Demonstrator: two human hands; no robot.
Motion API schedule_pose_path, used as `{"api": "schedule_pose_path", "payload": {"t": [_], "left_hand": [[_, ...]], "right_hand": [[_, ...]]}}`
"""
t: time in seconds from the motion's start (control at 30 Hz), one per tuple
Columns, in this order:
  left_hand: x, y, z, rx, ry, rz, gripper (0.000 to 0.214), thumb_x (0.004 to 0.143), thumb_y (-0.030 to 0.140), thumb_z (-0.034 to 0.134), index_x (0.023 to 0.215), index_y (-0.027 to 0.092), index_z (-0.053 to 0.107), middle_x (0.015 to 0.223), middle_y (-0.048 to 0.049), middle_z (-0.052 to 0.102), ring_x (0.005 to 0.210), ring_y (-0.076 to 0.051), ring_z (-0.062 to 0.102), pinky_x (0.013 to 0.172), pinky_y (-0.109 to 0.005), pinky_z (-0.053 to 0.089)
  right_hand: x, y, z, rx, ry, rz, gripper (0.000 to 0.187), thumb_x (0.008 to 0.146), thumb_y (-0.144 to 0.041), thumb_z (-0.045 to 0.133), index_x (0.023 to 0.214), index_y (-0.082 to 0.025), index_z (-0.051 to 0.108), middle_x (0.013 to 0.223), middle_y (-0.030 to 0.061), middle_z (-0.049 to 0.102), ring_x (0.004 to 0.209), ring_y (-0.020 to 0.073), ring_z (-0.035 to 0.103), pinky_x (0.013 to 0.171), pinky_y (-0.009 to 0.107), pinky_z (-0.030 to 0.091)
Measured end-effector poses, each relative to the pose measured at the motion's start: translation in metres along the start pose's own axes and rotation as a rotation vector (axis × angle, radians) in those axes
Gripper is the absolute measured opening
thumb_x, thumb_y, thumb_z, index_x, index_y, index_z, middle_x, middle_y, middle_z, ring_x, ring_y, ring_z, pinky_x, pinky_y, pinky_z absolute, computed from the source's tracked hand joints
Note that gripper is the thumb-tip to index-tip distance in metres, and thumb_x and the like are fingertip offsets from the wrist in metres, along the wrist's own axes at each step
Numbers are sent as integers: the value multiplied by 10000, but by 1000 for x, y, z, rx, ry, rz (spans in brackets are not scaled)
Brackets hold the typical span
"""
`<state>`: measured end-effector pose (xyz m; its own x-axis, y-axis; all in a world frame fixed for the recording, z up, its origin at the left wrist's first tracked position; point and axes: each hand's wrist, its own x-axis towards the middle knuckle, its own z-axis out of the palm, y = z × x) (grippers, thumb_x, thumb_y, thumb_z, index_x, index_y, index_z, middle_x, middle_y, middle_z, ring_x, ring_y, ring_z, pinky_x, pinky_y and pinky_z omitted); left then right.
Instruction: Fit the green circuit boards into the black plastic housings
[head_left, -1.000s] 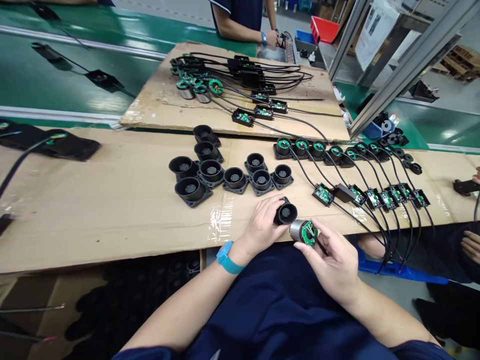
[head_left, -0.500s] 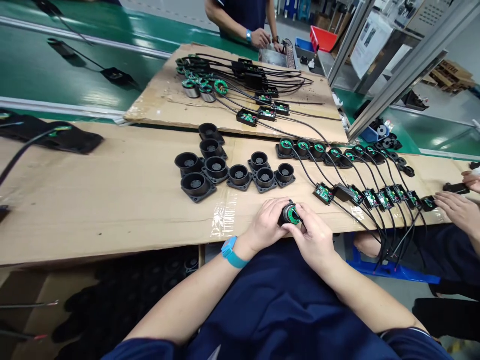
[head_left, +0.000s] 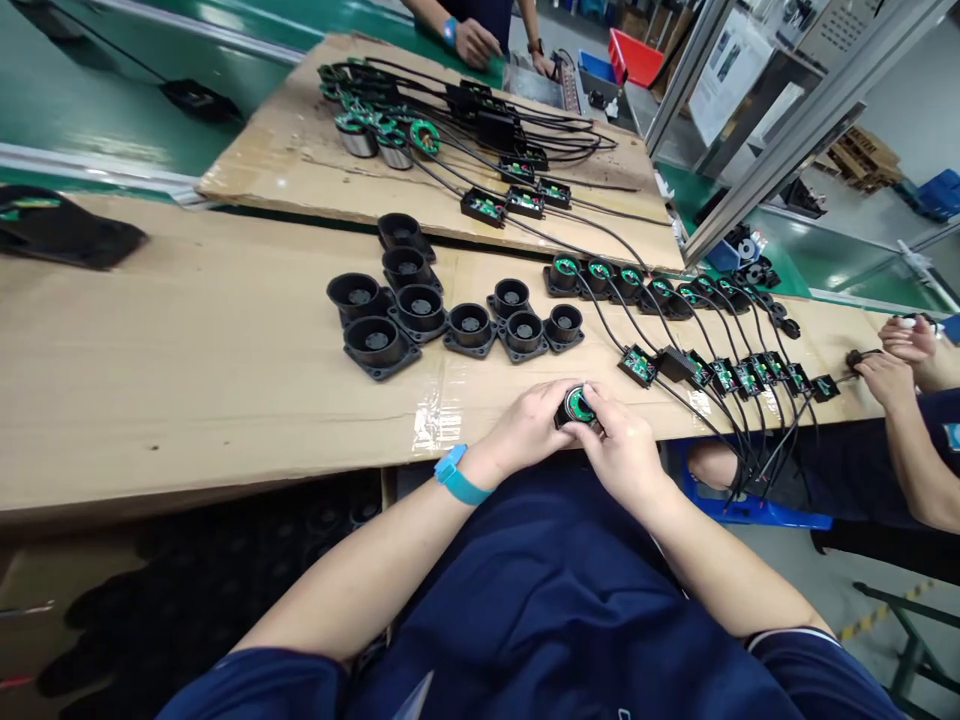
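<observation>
Both my hands meet at the near edge of the cardboard sheet. My left hand is closed around a black round housing. My right hand is closed on the motor with its green circuit ring, which sits inside that housing. Just beyond lies a cluster of several empty black housings. To the right runs a row of assembled housings with green rings, black cables and small green boards.
A second cardboard sheet farther back carries more motors, cables and boards. A co-worker's hands work at the right end of the table; another person's hand is at the far end. A green conveyor runs at left.
My right hand brought the silver motor over to the black housing in my left hand, and it now sits inside it. The view has shifted slightly; the co-worker's hands have come into sight at right.
</observation>
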<state>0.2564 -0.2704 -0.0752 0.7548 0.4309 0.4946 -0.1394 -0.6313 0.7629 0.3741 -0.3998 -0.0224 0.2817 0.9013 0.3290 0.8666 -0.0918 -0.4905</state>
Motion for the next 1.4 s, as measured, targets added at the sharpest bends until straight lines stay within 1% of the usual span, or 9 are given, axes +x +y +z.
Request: {"api": "schedule_pose_path", "payload": {"t": [0.17, 0.3, 0.4, 0.57, 0.77, 0.97, 1.17, 1.3, 1.4], "left_hand": [[2, 1, 1, 2, 14, -122, 476, 860, 252, 734, 1299, 201, 558, 1205, -115, 697, 1097, -273, 687, 961, -430, 569], [3, 0, 1, 61, 13, -124, 510, 824, 270, 779, 1282, 205, 564, 1233, -103, 681, 1154, -289, 649, 1020, -456, 524], [2, -1, 1, 77, 7, -124, 513, 835, 276, 773, 1294, 204, 556, 1227, -102, 678, 1151, -286, 647, 1015, -449, 523], [1, -1, 2, 107, 22, -28, 562, 840, 261, 769, 1347, 203, 533, 1280, -120, 671, 1201, -283, 638, 1054, -464, 512], [3, 1, 2, 95, 10, -49, 499, 886, 326, 737, 1321, 178, 542, 1260, -133, 677, 1169, -276, 655, 1036, -448, 525], [4, -1, 3, 91, 26, -158, 509, 854, 279, 764, 1307, 185, 552, 1224, -123, 682, 1123, -269, 663, 983, -420, 544], [8, -5, 3, 97, 34, -149, 498, 838, 290, 786, 1274, 186, 568, 1243, -123, 677, 1166, -281, 638, 1039, -470, 513], [7, -7, -1, 112, 24, -159, 510, 853, 290, 753, 1310, 183, 552, 1269, -134, 668, 1194, -287, 630, 1057, -492, 512], [-21, 11, -2, 195, 177, -168, 528, 862, 290, 734, 1334, 164, 534, 1325, -167, 633, 1236, -295, 612, 1032, -471, 533]], "right_hand": [[-8, 0, -7, 48, -98, 84, 642, 849, -289, 794, 1444, -184, 578, 1645, 199, 305, 1403, 352, 511, 1100, 462, 527], [-20, 15, -14, 179, -151, 208, 693, 864, -298, 757, 1498, -207, 491, 1453, 180, 574, 1013, 239, 730, 918, 405, 616], [-33, 21, -19, 270, -161, 288, 374, 907, -325, 684, 1246, -171, 640, 1070, 96, 756, 822, 187, 726, 805, 337, 615], [-33, -4, -47, 223, -184, 290, 220, 992, -337, 552, 879, -184, 665, 712, 17, 698, 622, 141, 644, 607, 238, 502], [18, -26, -75, 87, -230, 199, 255, 976, -275, 575, 741, -190, 629, 614, -5, 632, 581, 131, 575, 626, 244, 420], [12, -8, -49, 150, -364, 295, 206, 969, -287, 551, 811, -186, 636, 645, -5, 629, 570, 135, 553, 571, 242, 413], [-1, 3, -15, 71, -106, 189, 456, 915, -370, 688, 1296, -169, 538, 1276, 163, 615, 1144, 273, 625, 942, 408, 547], [13, 10, -1, 79, -162, 50, 472, 918, -346, 697, 1327, -184, 525, 1345, 171, 568, 1254, 290, 577, 1055, 453, 517], [19, 15, 7, 103, -132, 36, 385, 939, -336, 676, 1274, -193, 551, 1258, 143, 616, 1208, 269, 606, 1060, 436, 522]]}}
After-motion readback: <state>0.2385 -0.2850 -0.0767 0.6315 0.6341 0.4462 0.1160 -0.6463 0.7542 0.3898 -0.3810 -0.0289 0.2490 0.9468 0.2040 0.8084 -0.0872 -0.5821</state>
